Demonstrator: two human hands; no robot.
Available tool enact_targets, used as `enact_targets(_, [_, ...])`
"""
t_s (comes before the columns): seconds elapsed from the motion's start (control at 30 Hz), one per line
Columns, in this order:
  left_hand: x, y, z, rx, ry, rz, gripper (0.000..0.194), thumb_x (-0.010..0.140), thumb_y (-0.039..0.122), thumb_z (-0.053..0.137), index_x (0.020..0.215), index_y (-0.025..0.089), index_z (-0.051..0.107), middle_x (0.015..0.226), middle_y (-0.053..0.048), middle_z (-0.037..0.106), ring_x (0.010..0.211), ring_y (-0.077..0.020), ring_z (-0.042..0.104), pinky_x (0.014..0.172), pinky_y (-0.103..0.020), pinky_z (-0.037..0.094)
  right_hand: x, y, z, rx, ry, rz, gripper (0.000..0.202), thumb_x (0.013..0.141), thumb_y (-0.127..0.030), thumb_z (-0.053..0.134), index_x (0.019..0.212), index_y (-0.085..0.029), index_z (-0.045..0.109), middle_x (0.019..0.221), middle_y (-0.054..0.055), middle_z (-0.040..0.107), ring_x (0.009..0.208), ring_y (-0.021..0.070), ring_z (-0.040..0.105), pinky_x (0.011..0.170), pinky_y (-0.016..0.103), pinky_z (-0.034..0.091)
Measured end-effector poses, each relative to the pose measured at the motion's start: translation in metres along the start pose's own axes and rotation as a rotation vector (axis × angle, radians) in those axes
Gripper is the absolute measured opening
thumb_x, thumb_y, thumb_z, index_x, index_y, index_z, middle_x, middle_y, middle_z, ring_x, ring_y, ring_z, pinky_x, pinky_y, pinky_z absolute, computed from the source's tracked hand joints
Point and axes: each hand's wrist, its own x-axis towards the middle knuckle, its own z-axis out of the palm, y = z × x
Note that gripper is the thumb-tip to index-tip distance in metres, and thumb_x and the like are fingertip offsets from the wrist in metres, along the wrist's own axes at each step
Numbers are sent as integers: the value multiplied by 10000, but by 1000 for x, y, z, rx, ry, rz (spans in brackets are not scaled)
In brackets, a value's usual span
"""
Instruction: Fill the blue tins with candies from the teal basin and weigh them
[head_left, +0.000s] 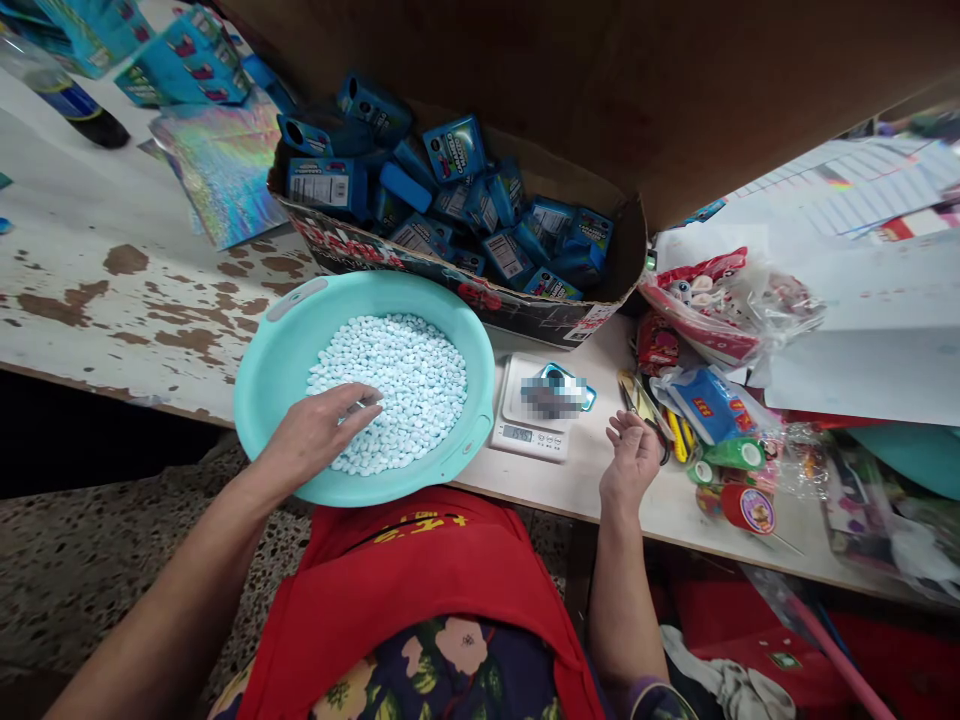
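A turquoise basin (262, 415) holds a heap of small pale blue candies (405, 380). Over the left part of that heap is my left hand (326, 430), its fingers stretched out and the thumb apart, with nothing visible in it. To the basin's right sits a white digital scale (531, 440) with a lit display. On its plate lies a small blue-edged item (589, 398), mostly hidden by a pixelated patch. My right hand (631, 462) hovers right of the scale, fingers loosely curled and apart, holding nothing visible. Beside it are scissors (636, 395), partly covered by the hand.
Behind the basin stands a cardboard box (600, 290) full of small blue packs (454, 150). A yellow cutter (680, 435), green tape rolls (742, 453) and a red-lidded tub (754, 511) lie at right. A dark drink bottle (71, 100) and shiny sheets (225, 160) are at left.
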Motion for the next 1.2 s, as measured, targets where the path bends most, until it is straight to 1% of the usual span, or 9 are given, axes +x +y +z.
enact_targets(0.3, [-3,-1,3,2,-24,16,413,905,534,401,1054,230,638,1145,-63,691,1030,-257,639,867,-320,457,-2,-3,15,-23,-159,-74,461,886,-537,505,1144,-163,583,1117,122,643,1022,225,639,877,428,512])
enact_targets(0.5, [-4,1,4,-21,-18,28,369,923,476,414,1143,238,590,1172,-59,676,1063,-244,634,898,-330,464,4,-16,41,-202,-352,-90,476,675,-460,764,1026,-171,625,982,60,661,891,206,615,834,379,500])
enact_targets(0.6, [0,14,3,-93,63,86,451,925,451,455,1332,257,452,1268,-76,613,1025,-225,645,848,-343,505,8,-44,62,-223,-394,-145,327,691,-407,774,884,-174,650,782,4,645,713,167,582,719,332,494])
enact_targets(0.73, [9,45,-8,-218,278,361,676,885,414,581,1465,283,259,1460,-108,439,1208,-230,546,882,-337,523,-15,-105,104,-135,-589,-427,293,717,-354,789,955,-220,684,887,14,688,799,185,620,763,330,509])
enact_targets(0.87, [10,58,-41,-265,353,420,424,854,405,632,1240,272,517,1210,-40,635,1100,-217,608,902,-329,517,-36,-153,157,17,-1013,-559,370,751,-354,772,1094,-267,661,1021,19,709,881,188,663,789,324,541])
enact_targets(0.93, [7,43,-62,-241,490,213,380,822,469,646,1138,276,561,1042,-5,678,929,-212,652,835,-347,535,-14,-164,180,41,-1019,-541,489,772,-375,748,1224,-271,596,1103,39,701,917,193,674,817,344,554])
enact_targets(1.0, [8,10,-82,-176,696,-101,469,778,568,638,1148,296,542,949,5,672,830,-236,650,754,-386,537,34,-167,196,-24,-820,-551,520,803,-404,705,1278,-254,559,1124,66,698,957,211,674,865,383,543])
enact_targets(1.1, [23,-63,-101,-58,887,-517,563,706,668,614,1133,310,523,886,-17,648,925,-343,631,689,-447,502,130,-163,205,-399,-433,-596,365,796,-415,681,1078,-182,673,1086,123,694,1020,270,647,931,443,492])
enact_targets(1.2, [48,-131,-104,-41,903,-633,436,665,669,603,865,295,506,577,24,502,896,-350,637,567,-377,415,201,-152,201,-670,-397,-530,321,652,-419,794,827,-164,709,951,138,702,936,304,658,894,466,483])
